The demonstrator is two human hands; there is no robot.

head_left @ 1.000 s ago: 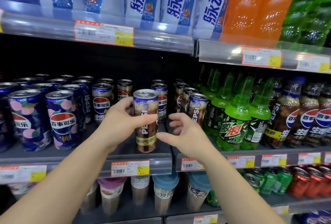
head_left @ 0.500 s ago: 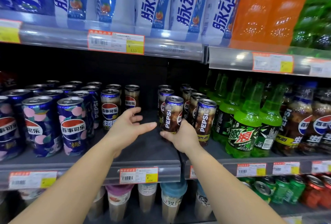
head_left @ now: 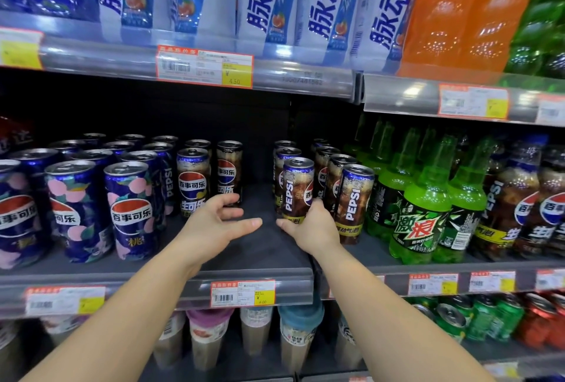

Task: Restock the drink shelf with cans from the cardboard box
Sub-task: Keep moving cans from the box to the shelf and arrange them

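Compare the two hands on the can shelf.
The right hand grips the base of a brown Pepsi can; the left hand holds nothing. The right hand's fingers curl round the can; the left hand's fingers are spread and relaxed. Both reach over the same shelf.
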